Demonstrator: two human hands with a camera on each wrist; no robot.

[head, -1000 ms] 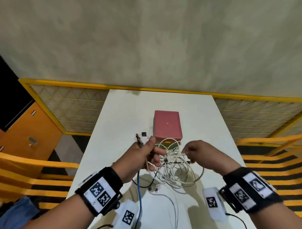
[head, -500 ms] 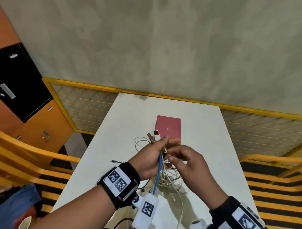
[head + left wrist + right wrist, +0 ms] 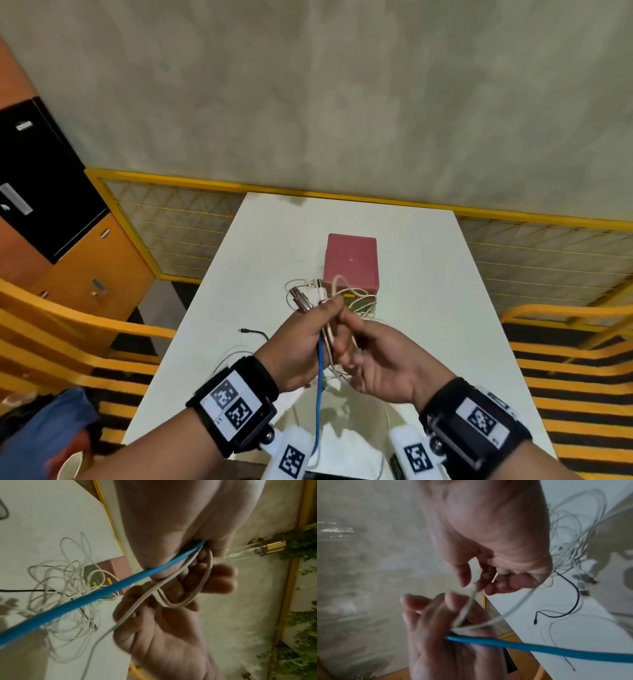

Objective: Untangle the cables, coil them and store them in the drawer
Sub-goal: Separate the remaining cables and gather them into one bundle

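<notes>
Above the white table (image 3: 428, 274), my left hand (image 3: 327, 305) grips a bunch of cables just below their plugs (image 3: 308, 291), which stick up out of the fist. A blue cable (image 3: 320, 380) hangs from that fist toward me. My right hand (image 3: 346, 320) sits right beside it and pinches a thin white cable (image 3: 199, 588) that loops between the two hands. In the right wrist view the thumb and fingers (image 3: 467, 574) close on that strand. A loose tangle of white cables (image 3: 68, 588) lies on the table under the hands. A pink drawer box (image 3: 352, 263) stands behind them.
A black cable (image 3: 253, 332) with a small plug lies on the table to the left. Yellow railings and mesh panels (image 3: 178, 233) surround the table. An orange and black cabinet (image 3: 68, 240) stands at far left. A concrete wall is behind.
My right hand has come in from the right and now pinches a strand beside the left fist. Part of the white tangle has been drawn up off the table.
</notes>
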